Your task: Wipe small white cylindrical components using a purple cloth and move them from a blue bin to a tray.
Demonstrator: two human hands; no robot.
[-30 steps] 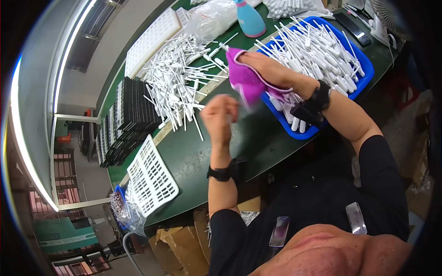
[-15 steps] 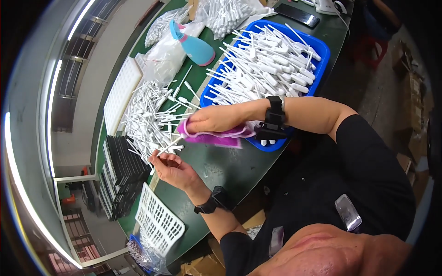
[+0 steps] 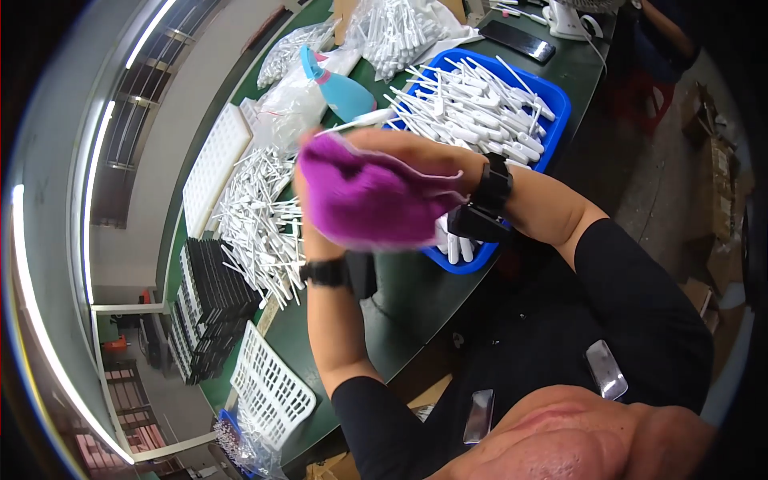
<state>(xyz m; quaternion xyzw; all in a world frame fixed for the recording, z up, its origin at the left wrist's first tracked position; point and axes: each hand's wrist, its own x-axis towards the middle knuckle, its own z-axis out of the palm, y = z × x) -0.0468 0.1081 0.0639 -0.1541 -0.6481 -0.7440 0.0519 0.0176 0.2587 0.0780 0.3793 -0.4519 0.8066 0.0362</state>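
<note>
Swung up since half a second ago, the person's left hand (image 3: 314, 240) is now largely behind the purple cloth (image 3: 364, 200), which has turned from nearly edge-on to face the camera broadly. The right hand (image 3: 408, 148) grips that cloth; how the left fingers are set cannot be told, being covered and blurred.

The green table (image 3: 404, 296) has its near edge running diagonally below the hands, with bare top between that edge and the left wrist. The right forearm crosses over the near side of the blue tray (image 3: 562, 120), heaped with white bulb-ended sticks (image 3: 480, 112). Left of the hands lie a loose stick pile (image 3: 260, 208), a stack of black trays (image 3: 216, 296) and a white slotted tray (image 3: 306, 392). Beyond the cloth stands a blue spray bottle (image 3: 348, 96); one white stick (image 3: 370, 119) juts out just above the cloth, its holder unclear.
</note>
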